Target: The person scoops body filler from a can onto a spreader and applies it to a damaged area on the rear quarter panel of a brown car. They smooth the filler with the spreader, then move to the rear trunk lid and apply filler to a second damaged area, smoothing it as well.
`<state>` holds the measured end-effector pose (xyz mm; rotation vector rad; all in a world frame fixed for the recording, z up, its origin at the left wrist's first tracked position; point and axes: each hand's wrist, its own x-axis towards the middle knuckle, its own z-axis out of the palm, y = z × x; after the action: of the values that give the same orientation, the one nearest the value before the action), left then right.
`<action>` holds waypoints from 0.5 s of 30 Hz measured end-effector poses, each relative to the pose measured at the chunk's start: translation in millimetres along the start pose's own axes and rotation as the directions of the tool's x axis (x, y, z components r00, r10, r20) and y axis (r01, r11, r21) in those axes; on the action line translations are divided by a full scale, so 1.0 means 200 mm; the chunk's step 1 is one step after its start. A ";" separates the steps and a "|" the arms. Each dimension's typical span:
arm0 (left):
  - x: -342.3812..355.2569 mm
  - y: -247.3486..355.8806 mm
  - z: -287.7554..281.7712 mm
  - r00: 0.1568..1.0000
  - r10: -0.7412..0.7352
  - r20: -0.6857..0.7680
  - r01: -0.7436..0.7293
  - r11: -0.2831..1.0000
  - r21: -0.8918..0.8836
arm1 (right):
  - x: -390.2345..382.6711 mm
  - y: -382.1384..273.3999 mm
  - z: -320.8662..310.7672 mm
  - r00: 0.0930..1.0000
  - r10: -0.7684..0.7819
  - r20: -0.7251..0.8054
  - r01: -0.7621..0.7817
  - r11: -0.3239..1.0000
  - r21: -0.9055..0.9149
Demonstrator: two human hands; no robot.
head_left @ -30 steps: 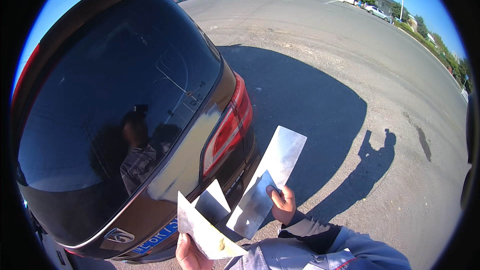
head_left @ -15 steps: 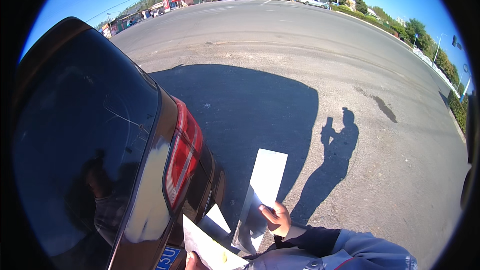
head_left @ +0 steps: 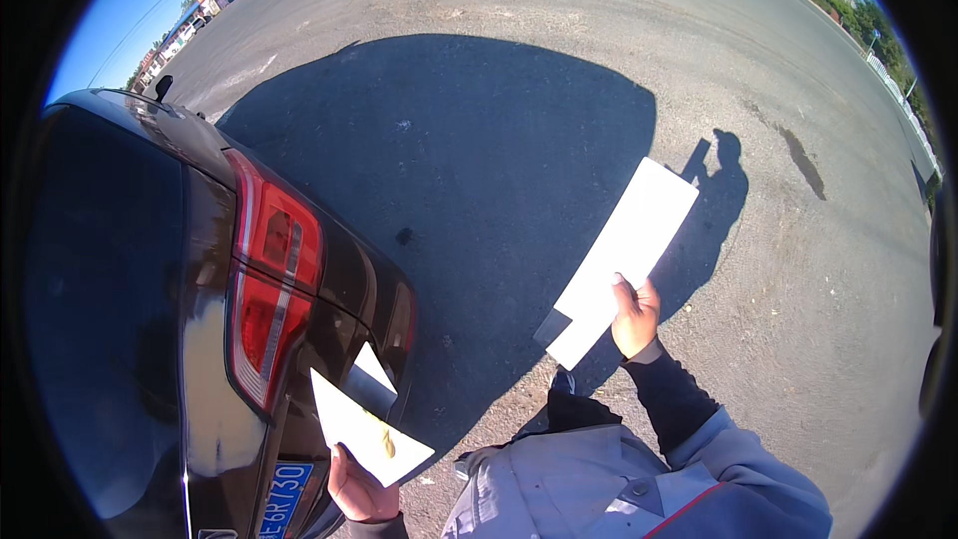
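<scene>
Seemingly light, stiff and slick, best gripped by its edge, the long sheet (head_left: 627, 255) is pinched in my right hand (head_left: 637, 321) above the pavement (head_left: 798, 339); my left hand (head_left: 361, 491) pinches a smeared triangular sheet (head_left: 361, 434) beside the car (head_left: 349, 289).

Hard sunlight, bent edges

Bright daylight comes from behind and to the left: the vehicle (head_left: 334, 289) casts a broad, crisp-edged shadow (head_left: 479, 160) across the sunlit pavement (head_left: 798, 319), and a slim human shadow (head_left: 730, 185) stretches to the upper right. Glare washes the long plate (head_left: 634, 250) and pointed sheet (head_left: 359, 429) nearly white, while the rear window (head_left: 105, 289) sinks toward black. Fisheye curvature bends the scene inside a black rim; the distant buildings (head_left: 185, 35) seem soft, too small to judge.
</scene>
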<state>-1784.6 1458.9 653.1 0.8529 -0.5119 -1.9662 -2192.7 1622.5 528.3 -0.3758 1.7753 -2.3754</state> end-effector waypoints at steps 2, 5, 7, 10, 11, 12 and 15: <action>0.00 -0.04 0.08 0.999 0.045 0.003 -0.045 0.999 0.018 | 0.19 0.01 -0.22 0.995 -0.091 -0.036 0.091 0.996 -0.003; 0.01 -0.08 0.18 0.998 0.066 -0.018 -0.065 0.997 0.032 | 0.41 0.00 -0.47 0.987 -0.031 -0.158 0.022 0.998 -0.059; 0.02 -0.10 0.23 0.997 0.060 -0.055 -0.057 0.997 0.053 | 0.51 0.00 -0.57 0.977 -0.003 -0.213 -0.042 0.978 -0.207; 0.03 -0.10 0.27 0.993 0.043 -0.111 -0.036 0.997 0.069 | 0.53 0.07 -0.56 0.975 0.072 -0.211 -0.091 0.993 -0.081; 0.04 -0.11 0.27 0.994 0.041 -0.105 -0.033 0.997 0.073 | 0.53 0.09 -0.55 0.974 0.059 -0.220 -0.092 0.985 -0.142; 0.05 -0.11 0.28 0.992 0.034 -0.125 -0.024 0.996 0.081 | 0.52 0.13 -0.52 0.976 0.048 -0.214 -0.076 0.989 -0.127; 0.12 -0.14 0.31 0.995 0.011 -0.100 -0.005 0.999 0.052 | 0.48 0.19 -0.47 0.980 0.126 -0.157 -0.131 0.991 -0.022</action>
<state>-1854.3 1453.5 669.3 0.9747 -0.5084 -1.8994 -2312.9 1671.3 477.3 -0.0781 1.8436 -2.3453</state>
